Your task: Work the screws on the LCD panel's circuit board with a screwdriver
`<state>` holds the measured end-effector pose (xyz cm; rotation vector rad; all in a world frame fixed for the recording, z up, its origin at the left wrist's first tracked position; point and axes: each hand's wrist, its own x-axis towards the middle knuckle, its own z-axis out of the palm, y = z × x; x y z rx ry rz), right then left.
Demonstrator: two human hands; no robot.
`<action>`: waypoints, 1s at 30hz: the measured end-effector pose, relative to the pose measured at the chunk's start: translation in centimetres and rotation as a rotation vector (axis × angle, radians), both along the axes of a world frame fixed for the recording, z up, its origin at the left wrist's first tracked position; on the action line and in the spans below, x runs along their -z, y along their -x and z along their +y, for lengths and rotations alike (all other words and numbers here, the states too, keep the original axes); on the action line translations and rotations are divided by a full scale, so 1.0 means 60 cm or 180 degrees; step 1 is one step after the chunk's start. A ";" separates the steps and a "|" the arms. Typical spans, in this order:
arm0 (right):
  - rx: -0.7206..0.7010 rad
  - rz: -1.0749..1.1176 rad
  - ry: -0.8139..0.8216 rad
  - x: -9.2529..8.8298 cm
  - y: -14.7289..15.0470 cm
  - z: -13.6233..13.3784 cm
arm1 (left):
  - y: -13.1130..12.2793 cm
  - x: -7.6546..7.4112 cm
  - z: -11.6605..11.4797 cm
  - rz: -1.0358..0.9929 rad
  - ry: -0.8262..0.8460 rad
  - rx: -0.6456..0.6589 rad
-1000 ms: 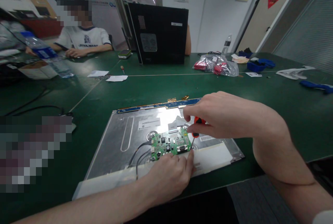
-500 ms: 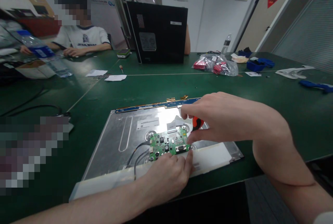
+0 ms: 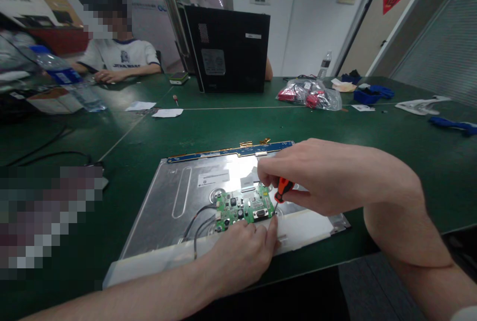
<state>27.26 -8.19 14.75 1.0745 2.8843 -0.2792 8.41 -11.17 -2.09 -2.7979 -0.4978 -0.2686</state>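
Note:
A silver display panel (image 3: 179,206) lies back-up on the green table, with a small green circuit board (image 3: 242,207) on its near middle and black wires leading off to the left. My right hand (image 3: 328,174) is closed round an orange-handled screwdriver (image 3: 283,189), its tip down at the board's right corner. My left hand (image 3: 238,254) rests on the panel's near edge, fingers curled and pressing against the board's near side.
A black computer case (image 3: 229,47) stands at the far middle. A seated person (image 3: 119,55) is at the far left. A plastic bag of red parts (image 3: 309,93), blue items (image 3: 368,92), a water bottle (image 3: 69,80), paper slips (image 3: 167,112) and cables (image 3: 44,154) lie around.
My right hand has shifted slightly down and turned with the screwdriver at the board's corner. My left hand has stayed in place.

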 end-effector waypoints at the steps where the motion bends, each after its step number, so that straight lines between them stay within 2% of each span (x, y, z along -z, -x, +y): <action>1: 0.0004 0.0001 0.0000 0.000 0.001 0.000 | 0.000 0.000 0.000 -0.0012 -0.0008 0.0010; 8: 0.0401 -0.0150 -0.0395 0.008 0.003 0.007 | 0.001 -0.001 0.000 -0.0040 -0.0060 0.0041; 14: 0.0235 -0.0047 -0.0081 0.009 0.001 0.011 | 0.002 -0.003 0.001 -0.0032 -0.0054 -0.0008; 30: 0.0318 -0.0190 -0.0156 0.008 0.007 0.008 | 0.000 -0.004 0.001 -0.0151 -0.0077 0.0018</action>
